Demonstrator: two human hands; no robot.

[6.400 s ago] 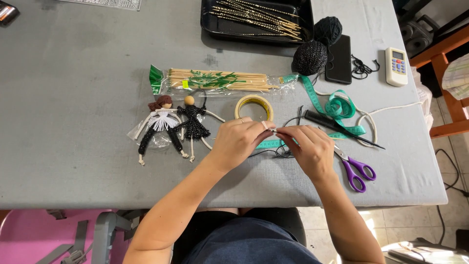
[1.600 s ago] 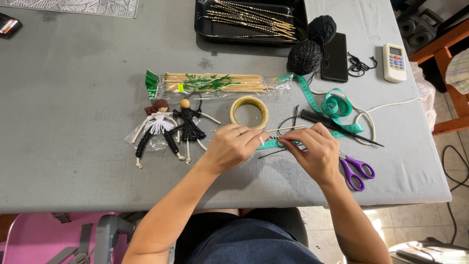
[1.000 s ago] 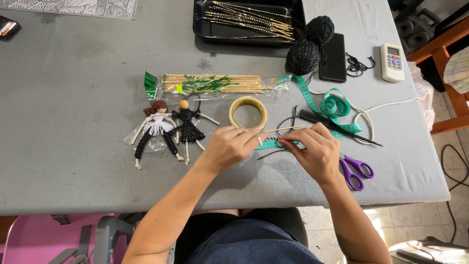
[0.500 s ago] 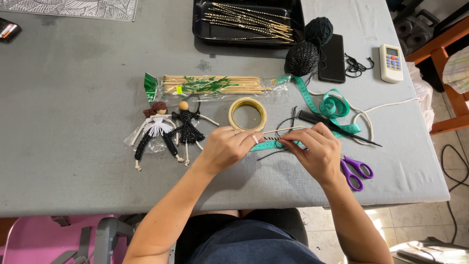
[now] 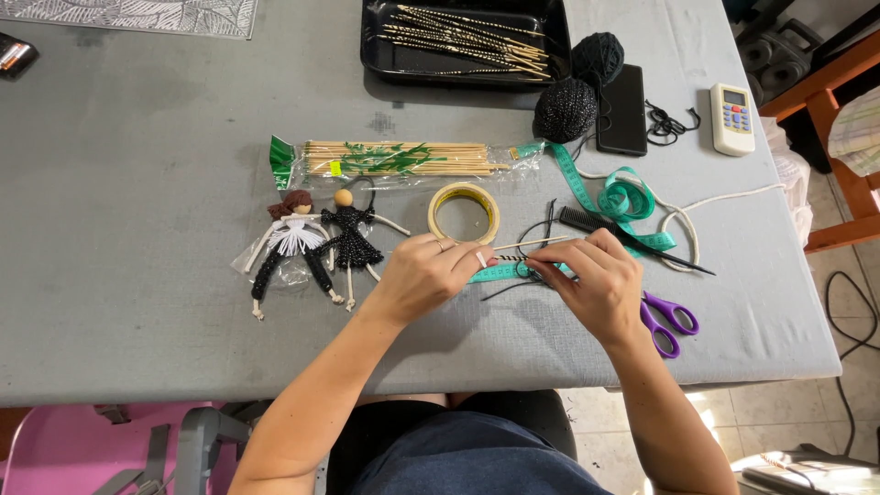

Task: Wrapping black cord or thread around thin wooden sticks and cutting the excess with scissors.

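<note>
My left hand (image 5: 426,275) and my right hand (image 5: 591,284) meet over the grey table (image 5: 137,229), pinching a thin wooden stick (image 5: 532,244) wrapped with black yarn (image 5: 522,266). The work lies on a teal measuring tape (image 5: 596,197). Just beyond my fingers lies a roll of tape (image 5: 464,213). Two small yarn dolls (image 5: 316,243) lie left of my left hand, one white and one black. Purple scissors (image 5: 667,321) rest beside my right wrist.
A bag of wooden skewers (image 5: 394,160) lies behind the dolls. A black tray of wrapped sticks (image 5: 458,37) stands at the back. Two black yarn balls (image 5: 577,87), a phone (image 5: 623,110), a remote (image 5: 733,119), a black comb (image 5: 632,236) and white cord (image 5: 724,197) lie to the right.
Both hands stay at the same spot, with small finger movements around the stick and yarn. The view has shifted slightly.
</note>
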